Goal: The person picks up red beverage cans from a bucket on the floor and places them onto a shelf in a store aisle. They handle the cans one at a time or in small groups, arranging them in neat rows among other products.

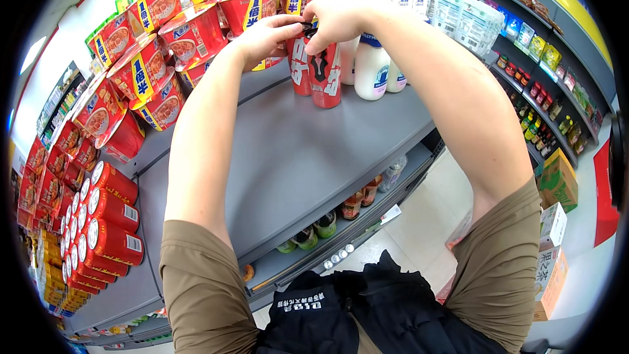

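Two red drink containers with black tops and white lettering stand side by side on a grey shelf (295, 157). My left hand (268, 39) has its thumb and fingers around the top of the left red container (300, 71). Over the right red container (327, 81), slightly nearer me, my right hand (339, 19) reaches down with its thumb against the front of the top. Both containers are upright, their tops partly hidden by my fingers. Just right of them is a white bottle (372, 73) with a blue-banded top, among similar bottles.
Stacked red instant noodle bowls (191, 34) line the shelf's back and left. Red cans (105, 226) stand in rows at the left. A lower shelf (290, 255) holds packaged goods. Rightward are a stocked shelving unit (545, 73) and cardboard boxes (557, 182) on the floor.
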Demonstrator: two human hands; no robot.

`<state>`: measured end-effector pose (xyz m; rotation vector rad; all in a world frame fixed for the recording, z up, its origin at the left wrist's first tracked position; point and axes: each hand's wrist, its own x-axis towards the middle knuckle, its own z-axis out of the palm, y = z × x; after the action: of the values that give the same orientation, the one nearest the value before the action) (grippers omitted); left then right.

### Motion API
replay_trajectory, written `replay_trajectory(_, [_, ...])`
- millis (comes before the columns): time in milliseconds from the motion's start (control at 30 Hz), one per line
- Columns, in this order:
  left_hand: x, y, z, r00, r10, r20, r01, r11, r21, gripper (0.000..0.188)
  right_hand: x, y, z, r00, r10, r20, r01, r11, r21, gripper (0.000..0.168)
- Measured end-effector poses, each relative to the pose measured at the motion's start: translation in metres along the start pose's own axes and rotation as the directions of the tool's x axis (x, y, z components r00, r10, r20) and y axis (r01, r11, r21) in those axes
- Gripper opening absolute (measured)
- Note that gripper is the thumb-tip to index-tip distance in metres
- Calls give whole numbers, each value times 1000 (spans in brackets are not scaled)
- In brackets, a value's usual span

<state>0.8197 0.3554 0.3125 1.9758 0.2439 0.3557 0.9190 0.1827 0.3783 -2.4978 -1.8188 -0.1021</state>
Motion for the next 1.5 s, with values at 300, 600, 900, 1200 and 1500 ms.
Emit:
replay_trajectory(300, [0,0,4,1000,9,-5,-9,999,-37,51,-2,2,-2,999,-25,33,25,1000,-1,72])
replay_trajectory(600, [-36,16,6,820,330,-467,-273,944,187,49,-33,-11,-49,888,-151,-434,217,970,107,53])
replay_trajectory(900, [-303,85,93,898,427,-106,-438,890,-127,24,-203,8,4,464,-258,-848,761,606,232,14])
replay_trajectory(1200, [-612,-72,59,976,153,-154,-207,867,-453,34,-280,-48,190,742,-219,-634,453,-532,715,25])
replay_trajectory(1500, [-803,-208,52,981,-77,-176,-128,419,-899,22,-334,-271,210,749,-415,-517,250,-546,800,30])
